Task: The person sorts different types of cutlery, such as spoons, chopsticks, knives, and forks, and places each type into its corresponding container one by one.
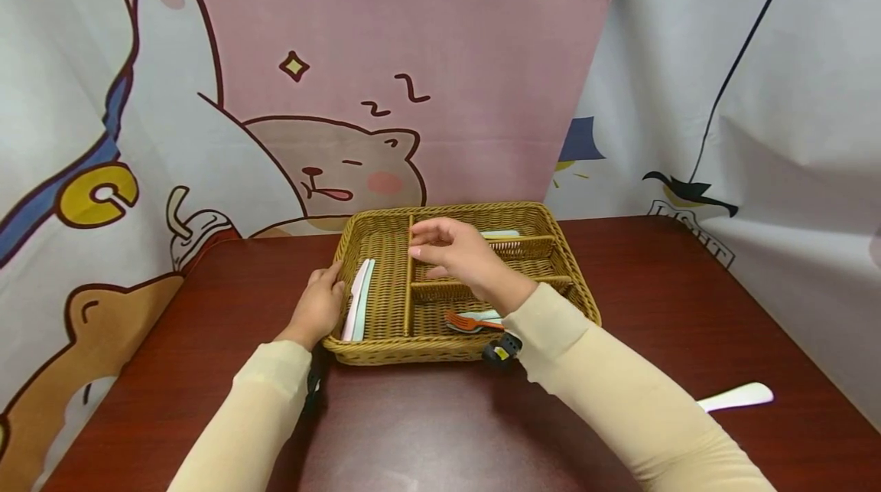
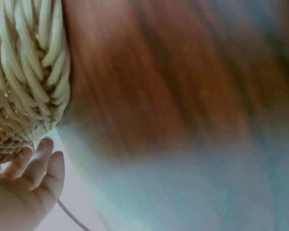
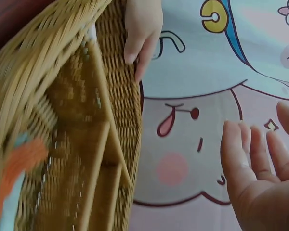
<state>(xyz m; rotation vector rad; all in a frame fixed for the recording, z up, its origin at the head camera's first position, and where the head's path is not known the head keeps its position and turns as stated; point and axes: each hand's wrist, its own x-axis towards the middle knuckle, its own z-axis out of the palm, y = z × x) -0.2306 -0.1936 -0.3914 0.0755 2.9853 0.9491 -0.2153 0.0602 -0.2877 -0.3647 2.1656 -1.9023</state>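
A brown wicker cutlery basket (image 1: 407,308) with dividers sits on the table. My left hand (image 1: 320,305) rests at its left rim; in the left wrist view its nearly straight fingers (image 2: 41,163) are right beside the woven wall. My right hand (image 1: 464,255) is raised over the middle of the basket, fingers loosely bent and holding nothing. A pink knife (image 1: 354,301) and a pale green knife (image 1: 365,301) lie side by side in the left compartment. In the front right compartment, an orange fork (image 1: 468,321) lies with pale green cutlery (image 1: 485,315), partly behind my right wrist.
More pale cutlery (image 1: 501,234) lies in the back right compartment. On the table (image 1: 413,431), a white utensil (image 1: 739,397) lies at the right, partly hidden by my right sleeve. A cartoon-printed curtain (image 1: 482,94) stands behind the basket and along both sides.
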